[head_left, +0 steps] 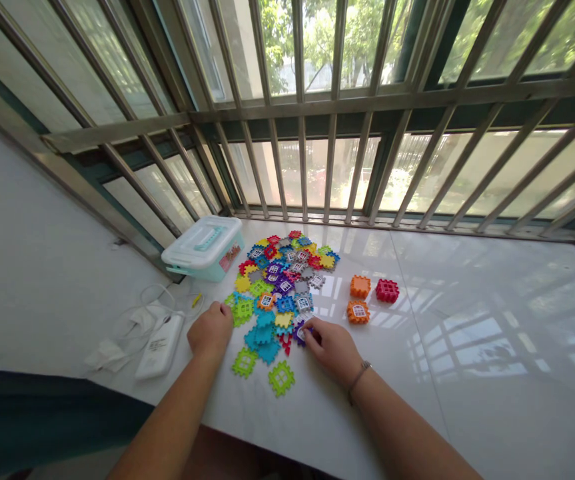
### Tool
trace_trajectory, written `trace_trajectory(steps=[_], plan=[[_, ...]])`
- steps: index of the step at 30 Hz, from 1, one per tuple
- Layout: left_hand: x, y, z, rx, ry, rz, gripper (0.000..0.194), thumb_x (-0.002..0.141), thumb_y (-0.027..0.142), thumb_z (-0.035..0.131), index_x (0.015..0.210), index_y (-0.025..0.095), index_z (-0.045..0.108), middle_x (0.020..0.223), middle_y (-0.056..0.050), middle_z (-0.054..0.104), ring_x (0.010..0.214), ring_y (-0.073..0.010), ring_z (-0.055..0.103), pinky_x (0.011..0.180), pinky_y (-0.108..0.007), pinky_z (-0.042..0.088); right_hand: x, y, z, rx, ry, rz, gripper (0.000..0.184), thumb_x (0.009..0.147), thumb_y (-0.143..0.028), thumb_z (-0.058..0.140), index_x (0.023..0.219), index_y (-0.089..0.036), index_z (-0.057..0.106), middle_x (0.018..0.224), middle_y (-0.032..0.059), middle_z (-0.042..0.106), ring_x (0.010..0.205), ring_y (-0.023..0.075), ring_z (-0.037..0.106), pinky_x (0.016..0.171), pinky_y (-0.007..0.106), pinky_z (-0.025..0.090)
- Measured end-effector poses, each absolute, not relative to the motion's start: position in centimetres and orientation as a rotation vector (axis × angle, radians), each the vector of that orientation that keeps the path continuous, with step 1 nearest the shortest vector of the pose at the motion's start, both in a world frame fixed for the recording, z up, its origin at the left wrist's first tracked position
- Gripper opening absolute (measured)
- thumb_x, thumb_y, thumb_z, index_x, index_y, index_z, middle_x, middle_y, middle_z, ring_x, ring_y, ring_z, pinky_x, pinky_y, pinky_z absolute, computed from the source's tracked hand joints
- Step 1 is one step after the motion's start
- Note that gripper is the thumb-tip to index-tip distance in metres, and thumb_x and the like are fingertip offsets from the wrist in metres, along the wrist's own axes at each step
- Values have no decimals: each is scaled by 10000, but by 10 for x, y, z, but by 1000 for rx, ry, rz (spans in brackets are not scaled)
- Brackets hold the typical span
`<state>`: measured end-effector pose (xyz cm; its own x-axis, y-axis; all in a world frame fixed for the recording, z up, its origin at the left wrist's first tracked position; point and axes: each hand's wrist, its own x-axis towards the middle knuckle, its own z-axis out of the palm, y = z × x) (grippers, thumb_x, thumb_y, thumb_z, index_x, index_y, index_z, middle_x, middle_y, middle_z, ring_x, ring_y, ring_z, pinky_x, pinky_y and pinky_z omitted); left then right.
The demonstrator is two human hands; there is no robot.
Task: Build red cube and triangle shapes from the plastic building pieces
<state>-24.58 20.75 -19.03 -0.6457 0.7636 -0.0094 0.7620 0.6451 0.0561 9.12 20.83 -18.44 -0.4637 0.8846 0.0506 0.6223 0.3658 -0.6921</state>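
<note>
The right hand [333, 348] pinches a purple tile [298, 335]; the left hand [210, 330] curls beside green tiles [242, 311], its grip hidden from view.

From where I stand, the worktop [507, 407] is glossy white, with a thin seam running across its right half and window light mirrored on it. A loose heap of colourful notched plastic pieces [284, 287] covers its middle, two lime squares [282, 378] lying at the near side. Right of the heap sit two orange blocks [360, 287] and a red block [387, 291]. To the left are a lidded box [204, 243], a white slab-like device [160, 347], a looping cable and crumpled tissue [110, 357].
</note>
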Motion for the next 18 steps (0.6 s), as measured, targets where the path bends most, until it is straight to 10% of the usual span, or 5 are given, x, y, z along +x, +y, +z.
trace_trajectory(steps=[18], plan=[[-244, 208, -189, 1321, 2835, 69, 565, 1096, 437, 283, 1159, 211, 797, 1042, -189, 812, 959, -388, 759, 756, -445, 533, 91, 209, -187, -1314, -2222, 832, 190, 1048, -359, 592, 1093, -277, 757, 894, 6, 789, 801, 181, 690, 708, 277, 355]])
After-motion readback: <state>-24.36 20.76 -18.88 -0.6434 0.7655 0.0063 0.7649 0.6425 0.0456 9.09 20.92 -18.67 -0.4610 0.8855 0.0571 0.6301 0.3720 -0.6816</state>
